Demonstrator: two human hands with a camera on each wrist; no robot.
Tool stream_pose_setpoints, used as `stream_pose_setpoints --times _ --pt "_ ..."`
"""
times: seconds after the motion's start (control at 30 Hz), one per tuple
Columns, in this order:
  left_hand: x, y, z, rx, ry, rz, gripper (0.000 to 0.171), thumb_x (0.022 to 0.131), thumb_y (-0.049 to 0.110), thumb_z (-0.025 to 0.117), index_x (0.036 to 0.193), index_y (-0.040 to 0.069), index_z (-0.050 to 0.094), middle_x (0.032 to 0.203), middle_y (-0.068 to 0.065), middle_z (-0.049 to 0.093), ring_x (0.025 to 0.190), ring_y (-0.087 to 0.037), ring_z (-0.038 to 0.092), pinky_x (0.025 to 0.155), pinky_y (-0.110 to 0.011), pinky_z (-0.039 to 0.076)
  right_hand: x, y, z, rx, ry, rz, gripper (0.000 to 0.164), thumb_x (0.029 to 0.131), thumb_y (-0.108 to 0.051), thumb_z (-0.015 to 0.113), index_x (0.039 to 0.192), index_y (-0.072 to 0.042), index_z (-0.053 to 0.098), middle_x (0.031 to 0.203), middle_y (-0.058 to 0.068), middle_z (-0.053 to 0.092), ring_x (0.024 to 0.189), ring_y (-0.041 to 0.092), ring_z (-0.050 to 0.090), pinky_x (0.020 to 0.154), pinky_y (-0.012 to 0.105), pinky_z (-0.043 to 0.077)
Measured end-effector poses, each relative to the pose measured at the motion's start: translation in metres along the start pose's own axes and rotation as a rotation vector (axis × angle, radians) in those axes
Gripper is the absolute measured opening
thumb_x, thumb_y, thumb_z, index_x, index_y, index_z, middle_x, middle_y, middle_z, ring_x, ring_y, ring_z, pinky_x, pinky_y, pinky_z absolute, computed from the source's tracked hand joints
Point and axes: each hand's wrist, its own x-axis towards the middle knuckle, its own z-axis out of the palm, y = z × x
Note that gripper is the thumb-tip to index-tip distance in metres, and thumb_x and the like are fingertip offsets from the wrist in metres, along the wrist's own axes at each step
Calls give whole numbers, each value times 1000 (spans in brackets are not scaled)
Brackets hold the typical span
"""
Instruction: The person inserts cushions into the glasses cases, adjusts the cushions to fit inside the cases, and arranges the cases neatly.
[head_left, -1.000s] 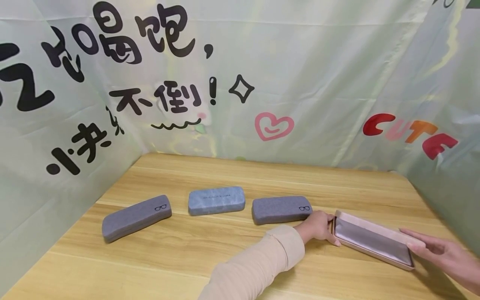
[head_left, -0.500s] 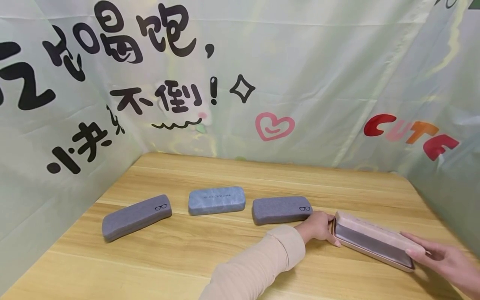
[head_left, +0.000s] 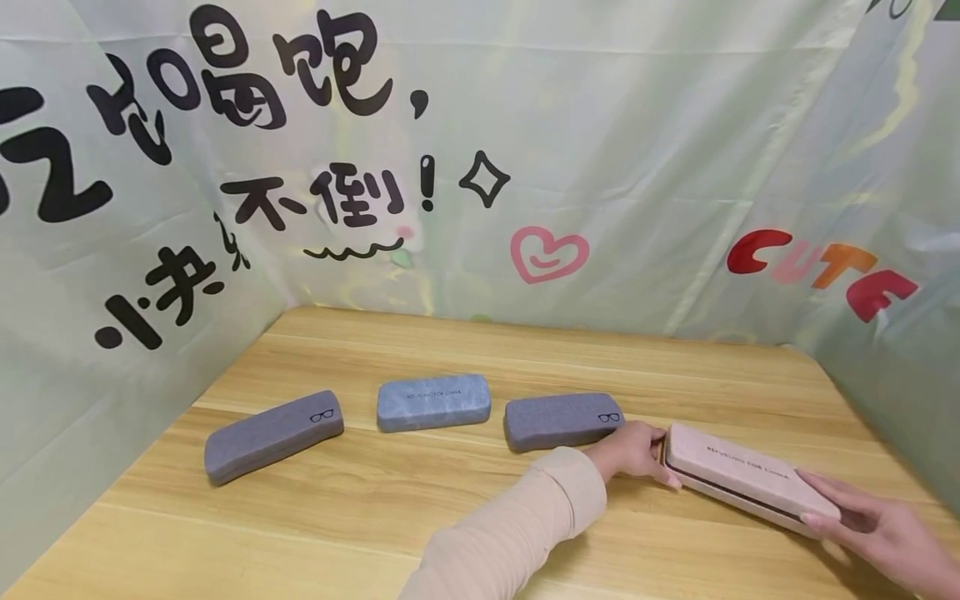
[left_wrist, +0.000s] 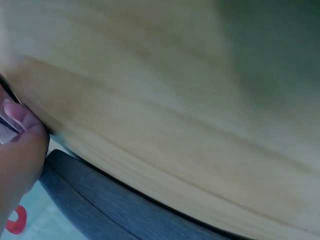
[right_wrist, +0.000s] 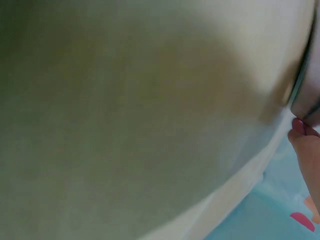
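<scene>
A pink glasses case [head_left: 750, 471] with dark lettering lies at the right of the table, its lid lowered almost onto the base with a thin dark gap along the front. My left hand [head_left: 633, 450] holds its left end, thumb in front. At the other end my right hand [head_left: 877, 517] pinches the lid between thumb and fingers. Just beside the left hand sits a grey-purple glasses case [head_left: 562, 419] with a small glasses print. In the left wrist view, the left hand [left_wrist: 25, 150] is at the edge; the right wrist view catches only the right thumb side [right_wrist: 305, 145].
A blue glasses case [head_left: 433, 404] with lettering stands at the middle of the wooden table [head_left: 300, 533]. Another grey-purple glasses case [head_left: 273, 435] lies slanted at the left. Printed cloth [head_left: 637, 167] hangs around the back and sides.
The pink case's lid has swung down from open, under my right hand, hiding the grey inside and showing its lettered top. My left hand has stayed at the left end.
</scene>
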Motion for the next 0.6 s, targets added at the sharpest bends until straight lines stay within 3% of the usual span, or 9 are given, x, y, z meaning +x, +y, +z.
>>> stream_pose_setpoints --times 0.07,0.13,0.2,0.3,0.4,0.47,0.5,0.57,0.6 --pt "-6 4 -6 -34 -10 -21 61 69 30 81 125 23 58 68 7 48 64 -2 42 59 -11 37 -1 1 3 -14 17 -11 59 84 -24 68 138 -23 44 105 -51 18 86 -38 15 73 -7 19" --pt "-11 6 -10 -32 -12 -27 53 71 30 80 120 23 61 63 8 42 58 -2 37 52 -13 33 0 1 4 -22 22 -11 60 84 -23 68 138 -21 43 127 -38 27 87 -37 16 74 -7 17" --pt "-15 8 -12 -24 -8 -26 47 72 30 80 115 22 63 61 9 39 56 -2 35 50 -13 31 1 1 3 -33 11 4 61 85 -25 67 140 -21 41 141 -7 37 86 -37 13 74 -8 16" --pt "-18 9 -13 1 9 -16 41 72 31 79 109 19 64 60 9 38 54 -1 34 49 -12 30 5 0 2 -54 -9 17 62 84 -27 68 140 -19 41 127 39 41 84 -36 12 70 -7 17" --pt "-19 11 -13 23 19 -15 45 72 30 80 112 18 63 60 9 38 55 -1 35 50 -11 31 7 0 1 -84 -36 29 66 83 -30 68 141 -16 38 126 41 41 111 -27 17 69 -6 18" --pt "-18 12 -11 67 19 -13 45 71 32 80 110 18 63 60 9 42 55 -1 38 50 -10 33 6 -1 2 -112 -56 34 71 82 -32 69 142 -13 35 127 41 41 128 5 30 68 -6 18" --pt "-18 12 -10 102 20 -2 46 71 33 80 110 17 63 61 9 45 57 -1 41 52 -9 33 6 0 3 -117 -59 32 73 82 -32 69 142 -11 34 127 41 41 129 6 29 69 -6 17" --pt "-16 14 -9 197 23 31 46 71 37 79 109 16 62 69 10 54 64 2 48 58 -7 37 5 -1 4 -140 -83 42 78 82 -34 69 144 -10 28 127 42 40 121 42 36 69 -6 15" --pt "-16 14 -8 245 29 46 45 71 39 79 107 17 62 74 11 59 69 3 51 62 -6 38 5 -2 5 -142 -82 44 79 81 -34 69 144 -9 27 127 42 40 120 43 37 69 -5 15"
